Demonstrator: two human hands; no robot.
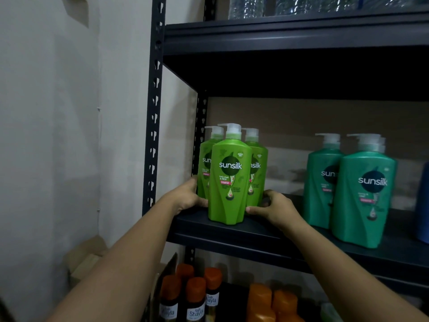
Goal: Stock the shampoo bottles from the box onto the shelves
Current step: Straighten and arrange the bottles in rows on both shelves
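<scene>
Three light green Sunsilk pump bottles stand upright in a tight cluster at the left end of the dark metal shelf (243,231). The front bottle (228,182) faces me, with the other two (205,163) (257,163) just behind it. My left hand (189,196) grips the cluster's left side near the base. On the other side, my right hand (271,206) curls round the lower right of the cluster. Both hands touch the bottles. The box is partly seen at lower left (86,259).
Darker green Sunsilk bottles (364,196) stand further right on the same shelf, with a blue bottle (423,201) at the edge. Orange-capped bottles (195,291) fill the shelf below. The slotted upright post (154,112) and a white wall lie left; wrapped bottles sit on the top shelf.
</scene>
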